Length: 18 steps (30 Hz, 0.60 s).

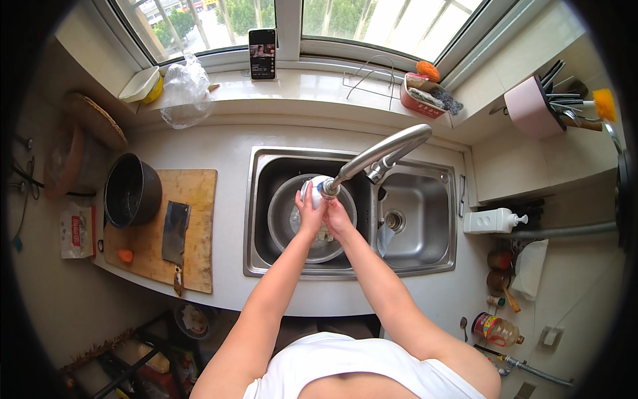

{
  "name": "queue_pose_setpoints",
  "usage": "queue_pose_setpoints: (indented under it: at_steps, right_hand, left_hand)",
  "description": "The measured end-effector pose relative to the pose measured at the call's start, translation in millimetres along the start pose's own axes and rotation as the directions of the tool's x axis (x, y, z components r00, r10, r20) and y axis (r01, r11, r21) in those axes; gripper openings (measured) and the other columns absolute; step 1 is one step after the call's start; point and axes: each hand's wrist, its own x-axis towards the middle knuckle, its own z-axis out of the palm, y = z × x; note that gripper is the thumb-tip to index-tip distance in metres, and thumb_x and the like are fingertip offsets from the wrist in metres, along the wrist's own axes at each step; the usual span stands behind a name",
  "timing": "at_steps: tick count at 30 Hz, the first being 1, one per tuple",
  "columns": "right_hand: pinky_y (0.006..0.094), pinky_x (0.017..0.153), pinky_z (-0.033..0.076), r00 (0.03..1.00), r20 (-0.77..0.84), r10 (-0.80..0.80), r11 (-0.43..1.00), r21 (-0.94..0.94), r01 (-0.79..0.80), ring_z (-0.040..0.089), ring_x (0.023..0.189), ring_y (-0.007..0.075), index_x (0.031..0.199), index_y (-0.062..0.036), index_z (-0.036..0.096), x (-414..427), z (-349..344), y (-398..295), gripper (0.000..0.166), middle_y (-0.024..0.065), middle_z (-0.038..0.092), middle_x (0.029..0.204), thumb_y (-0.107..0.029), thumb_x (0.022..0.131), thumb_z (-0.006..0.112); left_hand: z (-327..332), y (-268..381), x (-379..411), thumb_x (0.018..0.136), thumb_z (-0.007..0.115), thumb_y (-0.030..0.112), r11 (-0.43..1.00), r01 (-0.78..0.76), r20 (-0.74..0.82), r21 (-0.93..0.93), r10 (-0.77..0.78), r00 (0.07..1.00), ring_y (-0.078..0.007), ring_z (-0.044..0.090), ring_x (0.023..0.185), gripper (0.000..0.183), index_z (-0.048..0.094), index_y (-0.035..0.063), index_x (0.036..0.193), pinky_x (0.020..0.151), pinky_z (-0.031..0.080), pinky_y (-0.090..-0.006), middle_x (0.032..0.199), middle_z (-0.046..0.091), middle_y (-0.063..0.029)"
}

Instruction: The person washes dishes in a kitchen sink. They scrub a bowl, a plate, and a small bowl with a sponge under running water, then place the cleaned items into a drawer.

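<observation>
Under the spout of the steel faucet (381,144), my left hand (310,212) is closed around a white bowl (308,192) with a blue mark. My right hand (338,218) is at the bowl's lower right side; whether it grips the bowl is hidden by the spout and fingers. Both hands are above a round metal basin (279,227) in the left sink bowl. Pale pieces and something clear lie inside the basin, partly covered by my hands.
A cleaver (175,232), a carrot piece (125,256) and a black pot (130,192) rest on the wooden cutting board (199,209) at left. The right sink bowl (428,219) has a cloth over its divider. A phone (262,55) stands on the windowsill.
</observation>
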Motion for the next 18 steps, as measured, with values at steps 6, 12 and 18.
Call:
queue_pose_setpoints:
  at_steps: [6,12,18]
  right_hand:
    - [0.0421,0.086,0.045,0.974,0.216,-0.072,0.317,-0.920,0.228,0.061,0.102,0.0300,0.118,-0.0086,0.057,-26.8,21.5,8.8,0.032,0.0146,0.064,0.107,-0.014,0.087,0.050]
    - [0.0400,0.101,0.037,0.652,0.736,-0.181,-0.662,-0.582,0.473,0.055,0.113,0.0217,0.111,-0.0154,0.061,-7.6,-41.7,-29.7,0.029,0.0044,0.061,0.115,-0.017,0.083,0.055]
    - [0.0436,0.088,0.044,0.904,0.420,0.080,0.119,-0.904,0.410,0.057,0.100,0.0335,0.107,-0.0095,0.060,-27.8,17.8,-0.8,0.024,0.0129,0.061,0.112,-0.019,0.087,0.053]
  left_hand:
    - [-18.1,-7.9,14.8,0.083,0.056,0.006,0.827,0.307,0.177,-0.471,-0.252,0.951,-0.0258,0.048,0.115,0.055,0.038,0.0146,0.134,0.094,0.042,-0.0366,0.128,0.046,-0.0111]
    - [-49.3,3.3,10.2,0.089,0.050,0.009,0.667,0.657,0.475,-0.351,-0.478,0.739,-0.0291,0.050,0.114,0.058,0.026,0.0214,0.140,0.079,0.052,-0.0493,0.133,0.042,-0.0093]
    - [-27.9,-50.6,-0.4,0.089,0.051,0.004,0.668,0.487,0.292,-0.563,-0.390,0.873,-0.0273,0.048,0.115,0.058,0.028,0.0226,0.139,0.080,0.051,-0.0421,0.131,0.043,-0.0114]
